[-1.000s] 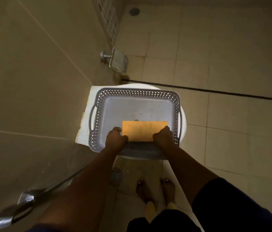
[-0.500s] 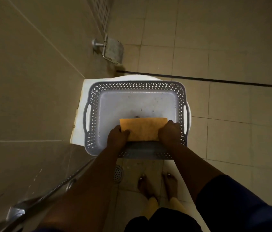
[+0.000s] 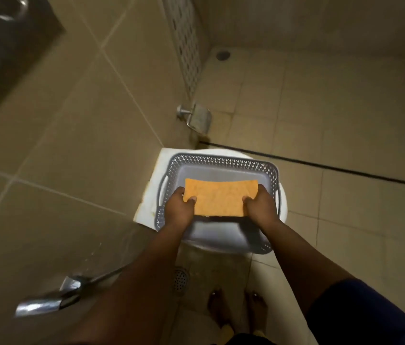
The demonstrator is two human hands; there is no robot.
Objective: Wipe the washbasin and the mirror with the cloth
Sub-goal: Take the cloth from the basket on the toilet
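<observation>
Cloth: orange, long axis 9–3 o'clock, above basket. 2 hands equally near: left hand pinches 9 o'clock end, right hand pinches 3 o'clock end.

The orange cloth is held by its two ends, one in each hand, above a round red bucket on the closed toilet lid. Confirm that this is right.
One detail is wrong. In the head view the orange cloth is gripped by the left hand and the right hand as stated, but below it is a rectangular grey perforated basket, not a round red bucket.
</observation>
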